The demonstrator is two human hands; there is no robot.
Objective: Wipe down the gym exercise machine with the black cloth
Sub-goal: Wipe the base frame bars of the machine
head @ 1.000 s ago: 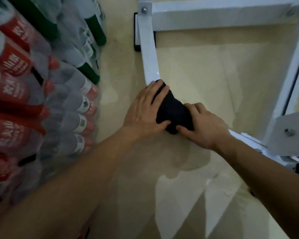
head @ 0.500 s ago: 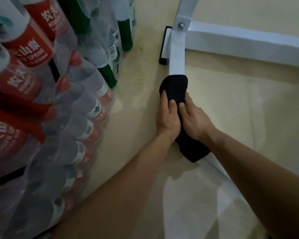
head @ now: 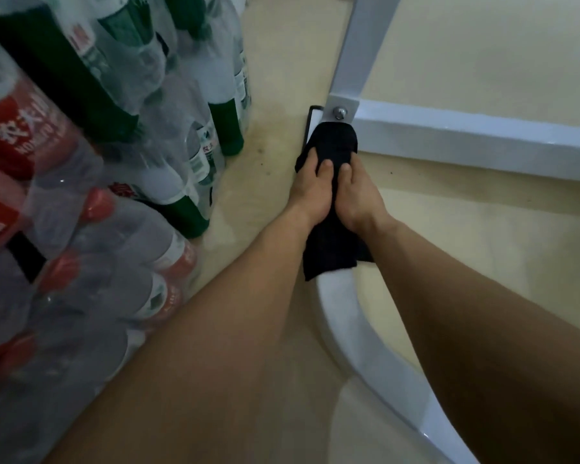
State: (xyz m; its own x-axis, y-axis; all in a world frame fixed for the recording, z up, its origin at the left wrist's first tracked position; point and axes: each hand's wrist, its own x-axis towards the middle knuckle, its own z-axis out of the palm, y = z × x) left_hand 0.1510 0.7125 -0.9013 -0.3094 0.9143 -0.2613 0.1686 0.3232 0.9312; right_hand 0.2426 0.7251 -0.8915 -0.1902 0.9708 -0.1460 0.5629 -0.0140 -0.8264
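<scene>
A pale beige floor (head: 482, 246) is seen under dim light, and it is marked by a few dark specks. Shrink-wrapped packs of bottles (head: 81, 229), labelled in red and green, are stacked along the left.

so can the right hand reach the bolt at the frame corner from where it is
Probably yes. The right hand grips the black cloth just below the bolt; the cloth's front edge ends just short of it, and nothing lies between them.
</scene>
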